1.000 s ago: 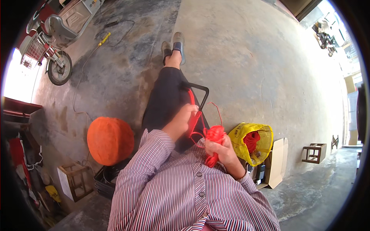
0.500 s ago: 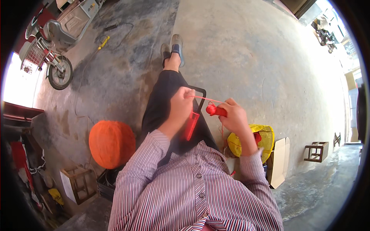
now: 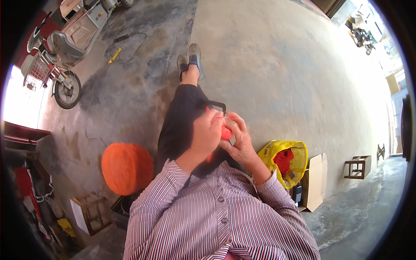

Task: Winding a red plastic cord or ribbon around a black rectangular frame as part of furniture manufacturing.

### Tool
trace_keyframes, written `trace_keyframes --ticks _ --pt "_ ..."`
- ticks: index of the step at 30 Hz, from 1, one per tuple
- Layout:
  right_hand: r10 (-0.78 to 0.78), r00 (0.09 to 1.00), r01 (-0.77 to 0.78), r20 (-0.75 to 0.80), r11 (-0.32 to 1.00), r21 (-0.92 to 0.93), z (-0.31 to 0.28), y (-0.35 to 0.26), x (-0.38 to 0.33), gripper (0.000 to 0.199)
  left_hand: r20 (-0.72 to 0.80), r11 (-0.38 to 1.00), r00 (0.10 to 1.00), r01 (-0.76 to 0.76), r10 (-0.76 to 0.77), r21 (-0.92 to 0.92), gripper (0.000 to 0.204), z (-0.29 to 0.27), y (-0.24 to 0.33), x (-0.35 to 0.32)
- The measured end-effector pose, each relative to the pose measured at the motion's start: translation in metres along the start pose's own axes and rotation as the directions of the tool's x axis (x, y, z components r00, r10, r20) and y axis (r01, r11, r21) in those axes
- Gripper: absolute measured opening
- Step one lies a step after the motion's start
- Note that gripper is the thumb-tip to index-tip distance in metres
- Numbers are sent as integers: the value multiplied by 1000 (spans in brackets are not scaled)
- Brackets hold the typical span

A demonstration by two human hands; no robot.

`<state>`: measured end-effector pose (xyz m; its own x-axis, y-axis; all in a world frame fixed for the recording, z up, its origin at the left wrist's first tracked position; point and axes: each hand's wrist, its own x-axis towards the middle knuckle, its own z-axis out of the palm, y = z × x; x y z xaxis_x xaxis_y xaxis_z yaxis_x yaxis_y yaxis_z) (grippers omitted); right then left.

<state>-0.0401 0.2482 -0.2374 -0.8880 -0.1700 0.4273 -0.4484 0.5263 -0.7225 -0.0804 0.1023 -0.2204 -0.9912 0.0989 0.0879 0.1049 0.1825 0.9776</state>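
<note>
Above my lap, my two hands meet. My right hand (image 3: 241,141) is closed around a small bright red bundle (image 3: 226,133) that looks like wound cord; its exact kind is partly hidden by the fingers. A thin red cord (image 3: 224,118) runs between the fingertips of both hands. My left hand (image 3: 207,133) is closed beside the bundle, its fingertips pinched at the cord. Just beyond the hands a black bar frame (image 3: 219,104) sticks out over my thighs. Beneath my left hand a bit of a red piece (image 3: 209,158) shows, mostly hidden.
An orange round cushion-like seat (image 3: 127,169) stands at my left, by a small wooden stool (image 3: 91,213). At my right a yellow bag (image 3: 299,149) holds red cord (image 3: 284,161), next to an open cardboard box (image 3: 317,184). A parked vehicle (image 3: 67,89) and cable (image 3: 89,125) lie far left.
My hands have come together from apart, and the stretched cord between them is now short. My right hand has moved left with the red bundle, uncovering more of the yellow bag.
</note>
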Motion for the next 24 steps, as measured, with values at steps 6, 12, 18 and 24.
trace_keyframes --ticks 6,12,18,24 --pt "434 878 -207 202 -36 978 -77 -18 -59 36 267 853 881 456 -391 -255 20 -4 -18 8" --pt "534 768 -464 352 85 882 -164 34 -161 31 75 856 867 498 -492 -138 30 8 -59 13" --pt "886 246 -966 393 192 172 -116 43 -221 16 136 640 717 678 -683 -362 73 18 -72 13" --pt "904 384 -862 188 278 424 -87 80 -194 23 -58 919 921 379 -386 -108 70 11 -102 5"
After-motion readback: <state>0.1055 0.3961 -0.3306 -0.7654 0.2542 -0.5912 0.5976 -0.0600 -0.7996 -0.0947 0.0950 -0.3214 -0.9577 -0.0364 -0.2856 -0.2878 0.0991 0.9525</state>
